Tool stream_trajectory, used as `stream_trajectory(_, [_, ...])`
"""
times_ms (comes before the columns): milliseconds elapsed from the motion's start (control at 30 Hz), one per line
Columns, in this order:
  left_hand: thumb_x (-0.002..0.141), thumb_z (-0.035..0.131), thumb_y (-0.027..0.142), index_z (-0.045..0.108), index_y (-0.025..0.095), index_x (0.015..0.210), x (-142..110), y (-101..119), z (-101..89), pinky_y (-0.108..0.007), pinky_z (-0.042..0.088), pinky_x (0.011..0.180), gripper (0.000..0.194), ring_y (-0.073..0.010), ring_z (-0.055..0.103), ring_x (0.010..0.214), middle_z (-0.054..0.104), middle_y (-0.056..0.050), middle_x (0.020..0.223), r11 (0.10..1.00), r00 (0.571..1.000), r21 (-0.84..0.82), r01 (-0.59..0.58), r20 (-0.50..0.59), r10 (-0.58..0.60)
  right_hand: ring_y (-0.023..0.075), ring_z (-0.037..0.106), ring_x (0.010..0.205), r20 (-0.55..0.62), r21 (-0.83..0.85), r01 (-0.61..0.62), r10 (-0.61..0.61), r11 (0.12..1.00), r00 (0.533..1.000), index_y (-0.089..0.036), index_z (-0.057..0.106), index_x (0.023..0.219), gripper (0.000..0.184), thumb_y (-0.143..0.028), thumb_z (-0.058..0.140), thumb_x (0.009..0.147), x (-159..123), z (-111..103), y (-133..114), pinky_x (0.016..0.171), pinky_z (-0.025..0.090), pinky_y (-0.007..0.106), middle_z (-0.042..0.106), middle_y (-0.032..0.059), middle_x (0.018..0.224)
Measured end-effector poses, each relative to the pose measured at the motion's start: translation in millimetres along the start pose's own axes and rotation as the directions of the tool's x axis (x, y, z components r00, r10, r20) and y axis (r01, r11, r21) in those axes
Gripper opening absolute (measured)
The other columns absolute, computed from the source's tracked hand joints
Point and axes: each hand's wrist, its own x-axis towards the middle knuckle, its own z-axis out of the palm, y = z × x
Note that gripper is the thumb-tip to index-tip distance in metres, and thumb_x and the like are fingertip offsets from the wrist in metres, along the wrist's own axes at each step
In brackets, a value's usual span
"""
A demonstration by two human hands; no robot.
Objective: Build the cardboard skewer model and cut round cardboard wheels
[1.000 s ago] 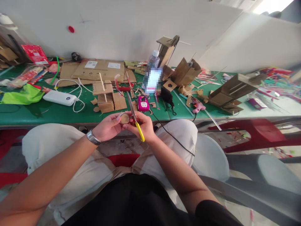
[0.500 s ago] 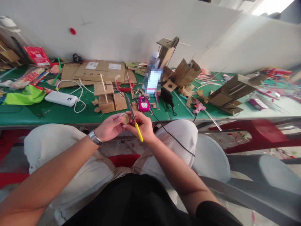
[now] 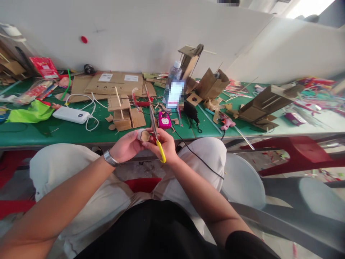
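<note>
My left hand (image 3: 126, 145) is closed around a small round brown piece (image 3: 145, 135) with a pale wrapped side, perhaps a cardboard disc or short tube. Scissors (image 3: 161, 151) with a yellow handle sit in my right hand (image 3: 167, 144), their metal blades pointing up and away toward the table. The right fingertips reach close to the round piece; whether they touch it I cannot tell. Both hands are above my lap, just short of the table's front edge. Beyond them stand a cardboard model (image 3: 122, 117) with a wooden stick through it and a pink power socket (image 3: 164, 120).
On the green table (image 3: 75, 135) lie a white power bank (image 3: 71, 115) with its cable, flat cardboard (image 3: 115, 84) and a pink glue gun (image 3: 227, 123). A water bottle (image 3: 175, 72) stands behind a lit phone (image 3: 175, 94). A cardboard structure (image 3: 262, 108) is at the right.
The round piece has tilted in my left hand, so more of its pale side shows. The scissors have turned slightly in my right hand. Both hands stay in about the same place.
</note>
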Motion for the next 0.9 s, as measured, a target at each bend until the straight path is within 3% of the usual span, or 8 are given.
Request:
stream_trajectory(100, [0.090, 0.085, 0.058, 0.081, 0.019, 0.120, 3.9, -0.9, -7.5, -0.031, 0.061, 0.086, 0.049, -0.0203, 0.071, 0.094, 0.079, -0.008, 0.109, 0.998, 0.995, 0.057, -0.038, -0.085, 0.043, 0.0103, 0.050, 0.059, -0.034, -0.051, -0.014, 0.012, 0.999, 0.999, -0.023, 0.076, 0.122, 0.062, -0.045, 0.099, 0.070, 0.9, -1.0, -1.7, 0.055, 0.045, 0.024, 0.057, -0.0065, 0.070])
stream_trajectory(200, [0.092, 0.080, 0.062, 0.077, 0.020, 0.123, 8.1, -3.2, -17.2, -0.033, 0.060, 0.084, 0.052, -0.0210, 0.070, 0.092, 0.078, -0.008, 0.109, 0.929, 0.979, 0.358, -0.093, -0.136, 0.151, 0.0104, 0.049, 0.057, -0.081, -0.048, -0.042, 0.038, 0.998, 0.996, -0.023, 0.073, 0.120, 0.063, -0.047, 0.100, 0.067, 3.1, -2.6, -3.2, 0.053, 0.042, 0.024, 0.056, -0.0077, 0.067])
stream_trajectory(267, [0.094, 0.078, 0.058, 0.075, 0.020, 0.123, 10.2, -4.7, -23.2, -0.035, 0.058, 0.084, 0.048, -0.0218, 0.068, 0.089, 0.077, -0.008, 0.106, 0.690, 0.947, 0.713, -0.121, -0.126, 0.295, 0.0102, 0.048, 0.056, -0.106, -0.036, -0.060, 0.056, 0.998, 0.993, -0.023, 0.071, 0.119, 0.065, -0.047, 0.100, 0.066, 5.5, -4.1, -3.8, 0.053, 0.042, 0.025, 0.056, -0.0082, 0.066])
stream_trajectory(333, [0.097, 0.075, 0.050, 0.074, 0.019, 0.127, 12.1, -5.4, -28.2, -0.038, 0.058, 0.088, 0.044, -0.0247, 0.069, 0.094, 0.077, -0.010, 0.112, 0.284, 0.911, 0.956, -0.073, -0.052, 0.410, 0.0098, 0.046, 0.055, -0.139, -0.043, -0.074, 0.068, 0.996, 0.988, -0.023, 0.071, 0.118, 0.064, -0.049, 0.099, 0.066, 8.2, -6.2, -3.6, 0.052, 0.039, 0.024, 0.054, -0.0088, 0.065])
stream_trajectory(400, [0.099, 0.071, 0.041, 0.072, 0.018, 0.136, 14.5, -5.3, -32.3, -0.040, 0.058, 0.096, 0.043, -0.0283, 0.071, 0.106, 0.075, -0.012, 0.126, -0.038, 0.904, 0.999, 0.008, 0.009, 0.427, 0.0096, 0.044, 0.053, -0.188, -0.044, -0.093, 0.084, 0.995, 0.979, -0.024, 0.070, 0.115, 0.063, -0.052, 0.099, 0.066, 10.7, -8.4, -2.3, 0.050, 0.037, 0.024, 0.051, -0.0094, 0.063])
stream_trajectory(467, [0.100, 0.068, 0.035, 0.070, 0.018, 0.141, 18.2, -5.3, -36.2, -0.042, 0.057, 0.101, 0.044, -0.0307, 0.071, 0.116, 0.072, -0.014, 0.137, -0.167, 0.915, 0.984, 0.059, 0.013, 0.404, 0.0095, 0.043, 0.048, -0.222, -0.016, -0.128, 0.122, 0.992, 0.967, -0.024, 0.069, 0.114, 0.063, -0.054, 0.097, 0.067, 12.5, -10.1, -0.1, 0.046, 0.035, 0.024, 0.049, -0.0104, 0.061])
stream_trajectory(667, [0.099, 0.070, 0.032, 0.067, 0.017, 0.147, 31.1, -7.3, -47.9, -0.048, 0.049, 0.115, 0.050, -0.0370, 0.066, 0.130, 0.073, -0.018, 0.138, -0.171, 0.910, 0.977, 0.125, -0.045, 0.411, 0.0102, 0.041, 0.039, -0.235, 0.037, -0.204, 0.207, 0.978, 0.950, -0.024, 0.066, 0.116, 0.066, -0.058, 0.095, 0.068, 14.4, -10.1, 4.1, 0.038, 0.032, 0.025, 0.048, -0.0117, 0.054])
stream_trajectory(900, [0.098, 0.072, 0.040, 0.068, 0.020, 0.147, 26.8, -4.9, -39.0, -0.046, 0.049, 0.112, 0.053, -0.0376, 0.065, 0.130, 0.069, -0.018, 0.145, -0.002, 0.887, 0.998, 0.069, -0.060, 0.457, 0.0103, 0.042, 0.040, -0.231, -0.002, -0.289, 0.281, 0.957, 0.932, -0.022, 0.067, 0.116, 0.069, -0.061, 0.094, 0.066, 17.8, -10.4, 9.3, 0.038, 0.032, 0.025, 0.051, -0.0103, 0.055])
